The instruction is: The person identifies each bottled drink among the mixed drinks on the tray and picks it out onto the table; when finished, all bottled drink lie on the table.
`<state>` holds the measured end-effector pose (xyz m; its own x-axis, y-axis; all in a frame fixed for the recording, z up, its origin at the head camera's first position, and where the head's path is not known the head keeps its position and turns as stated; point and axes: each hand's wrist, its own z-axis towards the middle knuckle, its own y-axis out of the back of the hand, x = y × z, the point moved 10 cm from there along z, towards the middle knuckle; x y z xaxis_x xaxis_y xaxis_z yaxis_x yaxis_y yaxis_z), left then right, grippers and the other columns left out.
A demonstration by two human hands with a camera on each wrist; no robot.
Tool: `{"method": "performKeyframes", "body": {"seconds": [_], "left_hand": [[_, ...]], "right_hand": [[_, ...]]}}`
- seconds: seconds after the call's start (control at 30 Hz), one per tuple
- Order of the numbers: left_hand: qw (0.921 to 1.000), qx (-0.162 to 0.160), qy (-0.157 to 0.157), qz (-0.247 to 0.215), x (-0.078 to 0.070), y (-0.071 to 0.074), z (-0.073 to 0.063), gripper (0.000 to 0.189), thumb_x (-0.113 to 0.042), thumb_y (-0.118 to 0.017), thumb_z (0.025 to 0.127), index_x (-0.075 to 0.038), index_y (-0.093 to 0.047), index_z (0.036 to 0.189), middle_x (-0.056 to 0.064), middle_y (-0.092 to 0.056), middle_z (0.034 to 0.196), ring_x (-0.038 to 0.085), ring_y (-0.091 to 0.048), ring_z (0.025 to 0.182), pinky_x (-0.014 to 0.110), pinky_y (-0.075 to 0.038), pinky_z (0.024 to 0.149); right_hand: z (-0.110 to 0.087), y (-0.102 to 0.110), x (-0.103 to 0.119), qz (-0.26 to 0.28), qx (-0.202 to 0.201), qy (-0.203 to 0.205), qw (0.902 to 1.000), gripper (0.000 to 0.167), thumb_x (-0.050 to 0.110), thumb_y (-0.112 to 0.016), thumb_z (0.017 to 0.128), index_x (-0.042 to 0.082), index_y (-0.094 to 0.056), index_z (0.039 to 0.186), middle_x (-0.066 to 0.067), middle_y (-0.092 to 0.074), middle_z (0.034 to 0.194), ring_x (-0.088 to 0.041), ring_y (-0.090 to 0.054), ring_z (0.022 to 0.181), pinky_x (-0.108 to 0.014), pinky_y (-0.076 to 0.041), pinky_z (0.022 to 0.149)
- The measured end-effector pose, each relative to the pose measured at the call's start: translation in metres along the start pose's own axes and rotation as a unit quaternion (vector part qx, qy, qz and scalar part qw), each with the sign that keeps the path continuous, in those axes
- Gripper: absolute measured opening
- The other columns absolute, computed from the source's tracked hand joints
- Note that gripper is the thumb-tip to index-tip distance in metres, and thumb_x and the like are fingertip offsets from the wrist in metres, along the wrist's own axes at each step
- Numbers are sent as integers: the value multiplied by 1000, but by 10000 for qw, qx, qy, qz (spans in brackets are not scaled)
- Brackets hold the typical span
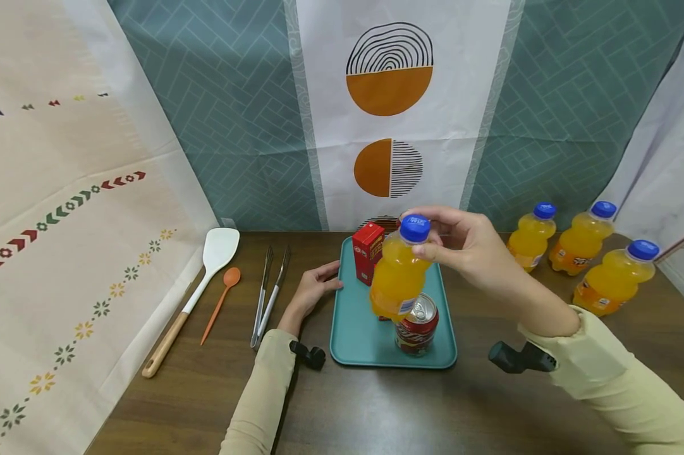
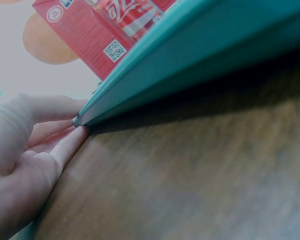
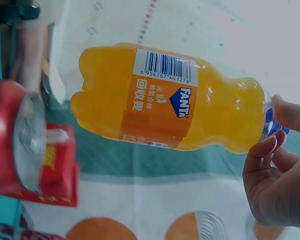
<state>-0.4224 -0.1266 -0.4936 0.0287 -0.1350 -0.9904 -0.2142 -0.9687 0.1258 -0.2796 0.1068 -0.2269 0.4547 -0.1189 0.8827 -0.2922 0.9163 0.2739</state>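
Observation:
My right hand [image 1: 461,243] pinches the blue cap of an orange Fanta bottle [image 1: 397,278]. The bottle hangs over the teal tray [image 1: 356,341], lying sideways across the right wrist view with its label showing. Behind it in the head view stands a dark red soda can [image 1: 416,335] on the tray, partly covered. Toward the tray's back left is a red drink carton [image 1: 367,253]; a red Coca-Cola can [image 2: 130,17] shows beside it in the left wrist view. My left hand [image 1: 312,292] holds the tray's left rim, fingertips and thumb meeting at the edge.
Several similar orange bottles [image 1: 609,278] stand at the right back of the wooden table [image 1: 387,411]. On the left lie metal tongs [image 1: 268,297], an orange spoon [image 1: 222,297] and a white spatula [image 1: 217,253] with a wooden handle. Patterned cloth [image 1: 234,114] hangs behind.

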Motion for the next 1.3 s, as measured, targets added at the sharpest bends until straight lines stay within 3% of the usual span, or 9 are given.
{"method": "performKeyframes", "body": {"seconds": [0.17, 0.53, 0.83, 1.03, 1.2, 1.3], "left_hand": [[10000, -15, -23, 19, -1, 0, 0, 52, 1, -67, 88, -3, -55, 138, 18, -55, 142, 30, -51, 134, 36, -50, 105], [9999, 40, -92, 54, -4, -1, -1, 53, 1, -67, 88, -2, -53, 139, 21, -54, 142, 32, -50, 134, 34, -52, 103], [9999, 88, -108, 79, -4, -2, -1, 53, 1, -66, 88, 0, -52, 140, 22, -53, 143, 33, -49, 135, 34, -51, 104], [10000, 39, -59, 56, -4, -1, -1, 52, 1, -66, 88, -1, -53, 139, 20, -54, 142, 31, -51, 134, 35, -51, 104], [10000, 8, -63, 75, -4, -1, -2, 52, 1, -66, 88, -1, -53, 139, 21, -54, 142, 32, -51, 134, 37, -50, 105], [10000, -21, -17, 62, -3, -1, -2, 51, 0, -67, 88, -2, -54, 138, 19, -55, 141, 31, -52, 133, 38, -49, 106]], "right_hand": [[-4, 29, 10, 597, -468, 314, 9966, 36, -5, -63, 89, 15, -67, 118, 4, -54, 77, -11, -53, 69, -14, -54, 67], [-21, 95, 6, 1089, -1523, 637, 9803, 33, -16, -58, 87, -1, -67, 116, 2, -50, 73, -12, -46, 67, -13, -47, 61], [-42, 142, -26, 1166, -2173, 134, 9690, 33, -10, -62, 88, 7, -70, 115, 4, -60, 75, -9, -48, 69, -10, -49, 64], [-60, 167, -50, 519, -2606, -430, 9631, 32, -2, -67, 88, 16, -70, 113, 9, -60, 79, -7, -45, 69, -8, -45, 58], [-74, 181, -66, 488, -2920, -492, 9539, 29, -2, -68, 87, 17, -70, 108, 9, -58, 76, -6, -44, 65, -6, -44, 55], [-83, 190, -74, 49, -3116, -686, 9477, 29, 0, -68, 87, 22, -68, 107, 11, -57, 77, -5, -44, 67, -4, -44, 58]]}}
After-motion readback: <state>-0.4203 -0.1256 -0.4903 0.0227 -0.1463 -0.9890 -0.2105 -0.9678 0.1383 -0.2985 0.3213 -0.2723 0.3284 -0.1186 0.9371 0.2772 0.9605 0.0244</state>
